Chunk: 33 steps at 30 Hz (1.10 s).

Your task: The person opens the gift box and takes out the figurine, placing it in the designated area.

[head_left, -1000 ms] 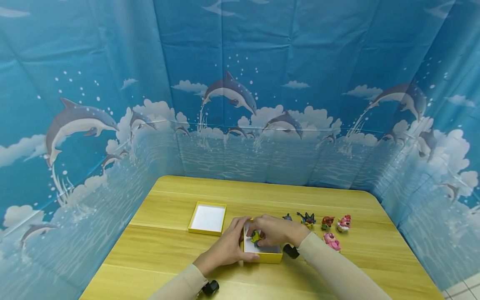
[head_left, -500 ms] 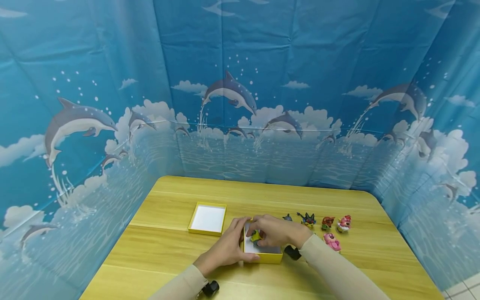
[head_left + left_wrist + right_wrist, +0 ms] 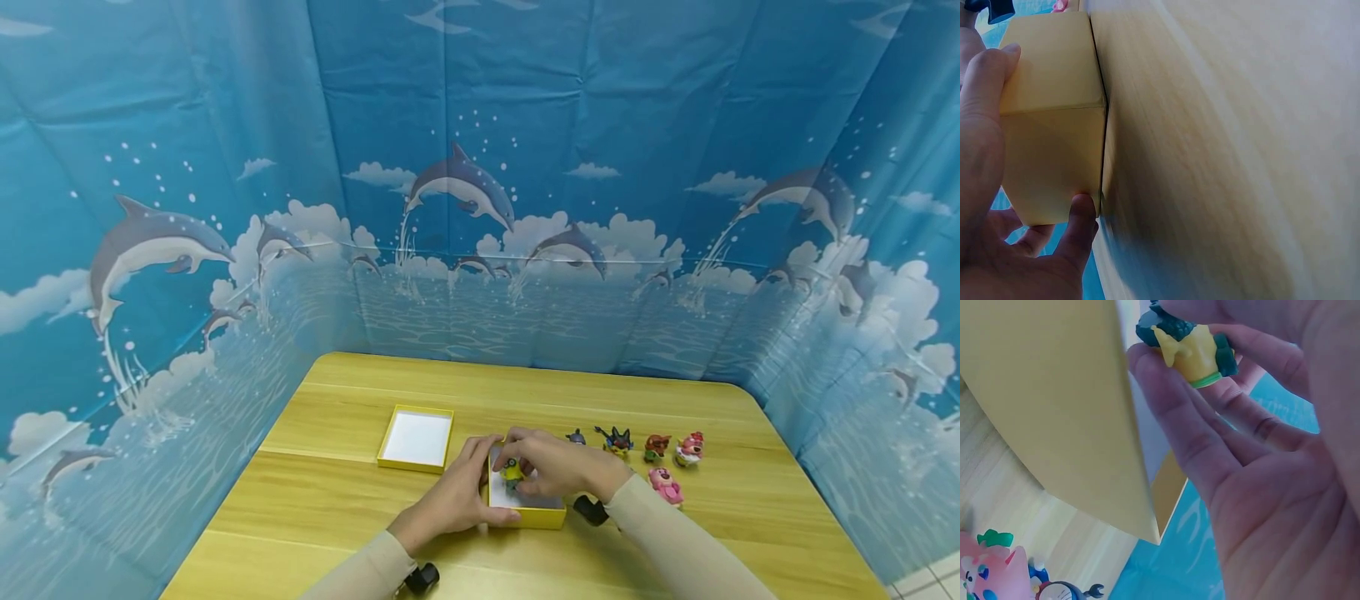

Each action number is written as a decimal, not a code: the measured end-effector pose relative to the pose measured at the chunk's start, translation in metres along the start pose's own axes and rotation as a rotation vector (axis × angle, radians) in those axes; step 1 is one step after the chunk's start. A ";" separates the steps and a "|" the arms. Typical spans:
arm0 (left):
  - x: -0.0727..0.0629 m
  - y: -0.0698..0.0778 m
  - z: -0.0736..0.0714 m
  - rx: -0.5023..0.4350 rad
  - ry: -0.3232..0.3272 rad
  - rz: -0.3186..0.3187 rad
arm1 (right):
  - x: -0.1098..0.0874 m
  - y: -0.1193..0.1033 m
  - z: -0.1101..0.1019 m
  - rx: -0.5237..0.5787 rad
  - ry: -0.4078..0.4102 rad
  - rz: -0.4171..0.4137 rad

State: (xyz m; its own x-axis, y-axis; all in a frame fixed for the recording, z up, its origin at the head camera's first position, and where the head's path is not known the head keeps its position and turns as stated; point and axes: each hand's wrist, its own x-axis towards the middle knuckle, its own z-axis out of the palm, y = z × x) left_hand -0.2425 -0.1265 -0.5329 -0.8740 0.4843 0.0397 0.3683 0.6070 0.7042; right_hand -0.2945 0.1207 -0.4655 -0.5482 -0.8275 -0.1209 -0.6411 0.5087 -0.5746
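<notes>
A yellow box with a white inside [image 3: 543,515] stands on the table, its top open. My left hand [image 3: 452,500] grips it, thumb on the front wall and fingers around the left side; in the left wrist view the thumb and fingers touch the box's yellow outer walls [image 3: 1054,159]. Inside the box opening, my right hand [image 3: 551,462] pinches a small yellow and dark green toy figurine [image 3: 513,473] between thumb and fingers. From the right wrist view, the figurine [image 3: 1200,355] lies tilted beside the box wall [image 3: 1054,406]. Whether it touches the box bottom I cannot tell.
The yellow-rimmed lid [image 3: 416,437] lies white side up at the left. Several figurines stand right of the box: a grey one [image 3: 576,437], a black-eared one [image 3: 618,442], a brown-red one [image 3: 656,447], a red-and-pink one [image 3: 689,448] and a pink bear [image 3: 665,485].
My right hand has shifted very slightly right, and the figurine has turned a little in its fingers, showing more of its yellow part. My left hand keeps the box in place.
</notes>
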 end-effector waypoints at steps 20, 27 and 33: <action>0.001 -0.001 0.000 -0.022 0.003 0.005 | -0.011 0.003 -0.004 -0.034 0.165 -0.098; 0.001 -0.001 0.000 -0.005 0.002 -0.005 | -0.015 0.005 -0.003 -0.039 0.216 -0.088; 0.001 -0.001 0.001 0.000 0.003 -0.007 | -0.022 0.007 0.000 -0.051 0.256 -0.058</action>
State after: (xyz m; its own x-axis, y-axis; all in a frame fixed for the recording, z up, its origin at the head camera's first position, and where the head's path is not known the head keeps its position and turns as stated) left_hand -0.2436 -0.1254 -0.5341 -0.8774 0.4783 0.0371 0.3623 0.6100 0.7047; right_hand -0.2877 0.1424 -0.4669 -0.6235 -0.7719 0.1240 -0.6983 0.4785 -0.5323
